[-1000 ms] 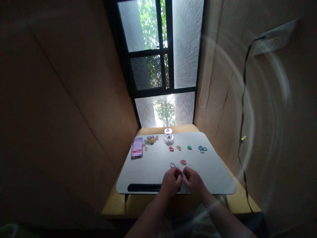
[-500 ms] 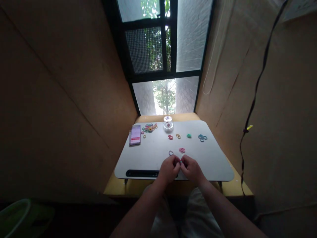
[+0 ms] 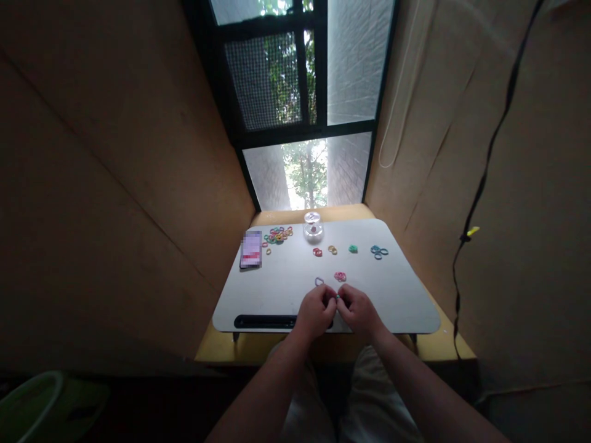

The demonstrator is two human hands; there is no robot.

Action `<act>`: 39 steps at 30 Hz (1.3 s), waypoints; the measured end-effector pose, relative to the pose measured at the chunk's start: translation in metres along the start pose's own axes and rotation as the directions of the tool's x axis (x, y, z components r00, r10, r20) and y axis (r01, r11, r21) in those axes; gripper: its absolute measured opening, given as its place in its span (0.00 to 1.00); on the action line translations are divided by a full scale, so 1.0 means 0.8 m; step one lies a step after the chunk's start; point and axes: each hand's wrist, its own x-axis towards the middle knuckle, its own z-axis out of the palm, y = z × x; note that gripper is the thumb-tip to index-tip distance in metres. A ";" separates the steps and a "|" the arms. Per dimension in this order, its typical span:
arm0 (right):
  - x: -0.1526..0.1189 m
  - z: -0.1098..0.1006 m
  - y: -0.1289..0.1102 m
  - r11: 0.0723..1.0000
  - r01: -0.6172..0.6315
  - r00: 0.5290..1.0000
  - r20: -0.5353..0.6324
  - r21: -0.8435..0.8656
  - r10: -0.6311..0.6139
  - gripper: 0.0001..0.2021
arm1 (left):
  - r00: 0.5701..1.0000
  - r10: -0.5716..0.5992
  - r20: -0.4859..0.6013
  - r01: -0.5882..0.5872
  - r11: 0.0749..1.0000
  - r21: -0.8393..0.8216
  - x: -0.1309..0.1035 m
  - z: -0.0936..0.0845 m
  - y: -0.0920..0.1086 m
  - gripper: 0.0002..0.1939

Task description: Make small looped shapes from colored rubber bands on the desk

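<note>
Pink band pile (image 3: 340, 277): lying on the white table (image 3: 277, 283).
Small green piece (image 3: 338, 296): held just nearer than the pile; its shape cannot be told.
Left hand (image 3: 316, 312): nearer and left of the pile, fingers curled, piece pinched at the tips.
Right hand (image 3: 359, 312): nearer and right of the pile, pinching likewise.
Risk: the tiny piece could be dropped beside the pile if either fingertip pinch is loosened.

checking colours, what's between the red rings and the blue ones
Yellow rings and green rings lie between the red rings and blue rings, in the head view.
</note>
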 end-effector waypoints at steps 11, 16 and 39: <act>-0.003 0.004 0.003 1.000 0.003 1.000 -0.022 0.001 -0.003 0.06 | 1.000 -0.002 -0.010 0.002 1.000 0.003 -0.002 0.001 0.001 0.04; -0.004 0.005 0.004 1.000 0.009 1.000 -0.029 0.006 -0.009 0.06 | 1.000 0.004 -0.015 -0.004 1.000 0.009 -0.002 0.002 0.001 0.04; -0.005 0.005 0.003 0.999 0.014 0.999 -0.030 -0.038 -0.015 0.06 | 1.000 0.002 -0.005 -0.002 1.000 -0.001 -0.005 -0.001 0.004 0.04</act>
